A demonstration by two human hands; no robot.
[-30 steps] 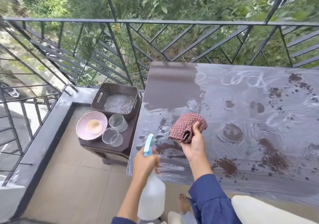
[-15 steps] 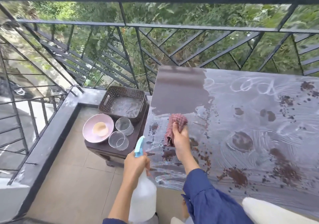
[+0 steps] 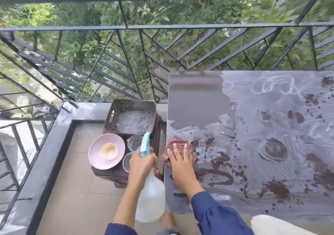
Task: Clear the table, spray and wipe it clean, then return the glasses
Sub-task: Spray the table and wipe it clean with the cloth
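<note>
The dark table (image 3: 195,97) is streaked with white foam and brown dirt; its far left corner looks wiped. My right hand (image 3: 180,160) lies flat with straight fingers on a red checked cloth (image 3: 190,145) at the table's left edge. My left hand (image 3: 142,162) grips the neck of a translucent spray bottle (image 3: 151,198) with a blue trigger, held beside the table. Two clear glasses (image 3: 134,141) (image 3: 126,162) stand on a low stool, partly hidden behind my left hand.
On the stool (image 3: 108,171) left of the table sit a pink plate (image 3: 98,155) with a small beige bowl (image 3: 108,150) and a dark perforated basket (image 3: 130,116). A black metal railing (image 3: 162,26) runs behind the table. A tiled floor lies below.
My right hand went from pinching the bunched cloth to pressing it flat, and slid it left to the table's edge. The view shifted left and down.
</note>
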